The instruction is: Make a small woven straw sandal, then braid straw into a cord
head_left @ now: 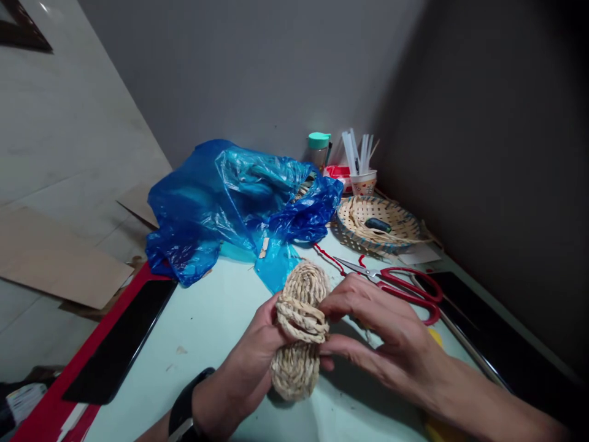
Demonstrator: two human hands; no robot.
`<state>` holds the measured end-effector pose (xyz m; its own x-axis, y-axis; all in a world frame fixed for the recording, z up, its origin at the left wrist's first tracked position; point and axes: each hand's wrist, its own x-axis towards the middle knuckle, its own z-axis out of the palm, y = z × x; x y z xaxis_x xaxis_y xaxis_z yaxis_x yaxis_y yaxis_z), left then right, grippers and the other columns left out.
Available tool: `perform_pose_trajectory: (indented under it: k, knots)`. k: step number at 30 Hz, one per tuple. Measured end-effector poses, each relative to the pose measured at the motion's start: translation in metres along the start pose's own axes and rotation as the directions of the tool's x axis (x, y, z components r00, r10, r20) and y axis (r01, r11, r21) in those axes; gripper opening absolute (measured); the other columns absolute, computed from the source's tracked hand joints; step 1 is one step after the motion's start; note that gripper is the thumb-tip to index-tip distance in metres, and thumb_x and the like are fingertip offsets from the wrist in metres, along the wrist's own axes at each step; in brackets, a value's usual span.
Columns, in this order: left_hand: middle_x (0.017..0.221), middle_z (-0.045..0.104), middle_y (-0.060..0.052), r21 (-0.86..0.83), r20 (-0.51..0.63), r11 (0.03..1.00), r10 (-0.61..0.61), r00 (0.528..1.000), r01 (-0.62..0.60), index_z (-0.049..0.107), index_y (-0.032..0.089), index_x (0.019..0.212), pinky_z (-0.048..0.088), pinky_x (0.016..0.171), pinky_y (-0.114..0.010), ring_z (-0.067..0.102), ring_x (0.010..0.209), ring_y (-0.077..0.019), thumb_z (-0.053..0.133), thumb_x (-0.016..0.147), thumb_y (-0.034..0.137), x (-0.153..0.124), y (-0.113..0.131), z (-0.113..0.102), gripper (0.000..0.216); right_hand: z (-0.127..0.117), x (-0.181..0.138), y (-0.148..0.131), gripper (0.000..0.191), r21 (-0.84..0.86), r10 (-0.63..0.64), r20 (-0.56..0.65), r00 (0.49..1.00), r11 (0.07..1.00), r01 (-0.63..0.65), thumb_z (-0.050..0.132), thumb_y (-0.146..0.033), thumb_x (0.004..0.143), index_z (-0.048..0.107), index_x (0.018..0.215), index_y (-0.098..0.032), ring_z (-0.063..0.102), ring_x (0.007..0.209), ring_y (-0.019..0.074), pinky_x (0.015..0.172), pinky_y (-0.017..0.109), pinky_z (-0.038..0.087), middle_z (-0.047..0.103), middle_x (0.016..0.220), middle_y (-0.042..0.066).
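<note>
Left hand [251,353] clasps braided straw bundle [296,368]; right hand [384,331] pinches wrap band [301,320] at bundle's right edge; slack pinch could let band slip loose

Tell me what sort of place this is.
Probably an indoor craft table against a wall: a braided straw-like piece is in hand, with red-handled scissors and a woven basket nearby.

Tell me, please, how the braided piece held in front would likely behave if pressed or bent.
The braided piece would probably flex rather than snap, since it is built from coiled plaits. Its cross band might give under pressure, as gaps show between the strands. It seems unlikely to slip, given its rough, ridged surface.
</note>
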<state>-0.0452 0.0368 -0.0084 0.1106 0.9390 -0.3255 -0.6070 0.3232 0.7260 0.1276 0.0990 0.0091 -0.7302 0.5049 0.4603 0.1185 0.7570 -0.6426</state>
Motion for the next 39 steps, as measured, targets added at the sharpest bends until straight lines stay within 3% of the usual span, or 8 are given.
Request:
perform_pose_trajectory:
  k: [4,9,14,19,23,28,39]
  knots:
    - [0.062,0.063,0.0,0.026,-0.023,1.0,0.015,1.0,-0.014,0.061,0.015,0.077,0.05,0.055,-0.022,0.06,0.054,-0.0113,0.075,0.07,0.022,0.0,0.0,0.0,0.017,-0.004,0.001,-0.005,0.03,0.057,0.045,0.029,0.999,0.997,-0.047,0.069,-0.03,0.084,0.058,0.11,-0.022,0.058,0.086,0.0162,0.075,0.027,0.049,0.062,0.095,0.004]
    - [0.065,0.069,-0.002,0.046,-0.022,0.997,-0.056,0.998,0.057,0.063,0.017,0.086,0.051,0.052,-0.025,0.062,0.051,-0.0142,0.072,0.071,0.024,-0.006,0.006,0.003,0.019,-0.011,0.007,-0.007,0.022,0.126,0.063,-0.018,0.998,0.99,-0.06,0.068,-0.023,0.085,0.06,0.105,-0.02,0.061,0.084,0.0139,0.075,0.024,0.051,0.064,0.092,0.002]
    - [0.062,0.07,-0.006,0.067,-0.053,0.99,-0.118,0.992,0.122,0.063,0.017,0.084,0.051,0.05,-0.028,0.064,0.05,-0.018,0.072,0.069,0.037,-0.009,0.005,0.001,0.027,-0.018,0.01,-0.008,0.016,0.074,0.053,-0.059,0.997,0.996,-0.049,0.055,-0.019,0.092,0.065,0.104,-0.022,0.062,0.086,0.0159,0.075,0.026,0.052,0.067,0.093,0.004]
    - [0.064,0.07,-0.003,0.085,-0.029,0.99,-0.111,0.993,0.113,0.067,0.018,0.082,0.051,0.051,-0.028,0.064,0.051,-0.0178,0.077,0.062,0.024,-0.005,0.005,-0.001,0.023,-0.019,0.008,-0.009,0.018,0.049,0.074,0.036,0.997,0.996,-0.076,0.055,-0.025,0.093,0.07,0.104,-0.024,0.06,0.086,0.016,0.075,0.027,0.05,0.064,0.092,0.004]
    - [0.066,0.07,-0.003,0.133,-0.045,0.984,-0.111,0.993,0.116,0.067,0.018,0.083,0.051,0.051,-0.029,0.064,0.051,-0.0184,0.075,0.061,0.018,-0.001,0.004,-0.002,0.024,-0.014,0.007,-0.005,0.016,0.094,0.086,0.044,0.995,0.992,-0.089,0.056,-0.024,0.093,0.07,0.102,-0.023,0.058,0.084,0.0144,0.072,0.025,0.047,0.063,0.088,0.003]
    - [0.065,0.07,-0.006,0.182,-0.043,0.974,-0.129,0.991,0.135,0.065,0.013,0.087,0.05,0.05,-0.025,0.065,0.051,-0.0172,0.073,0.067,0.018,0.0,0.002,-0.004,0.022,-0.013,0.008,-0.004,0.011,0.083,0.098,0.057,0.994,0.991,-0.103,0.057,-0.018,0.092,0.067,0.086,-0.019,0.057,0.08,0.0135,0.071,0.025,0.045,0.061,0.083,0.001]
    - [0.067,0.071,-0.006,0.179,-0.045,0.974,-0.133,0.99,0.139,0.064,0.014,0.085,0.053,0.052,-0.024,0.066,0.054,-0.0167,0.069,0.072,0.02,-0.006,0.002,0.001,0.015,-0.023,0.01,-0.003,0.012,0.066,0.119,0.142,0.983,0.989,-0.129,0.056,-0.013,0.09,0.062,0.082,-0.02,0.057,0.08,0.0143,0.071,0.026,0.044,0.06,0.081,0.0]
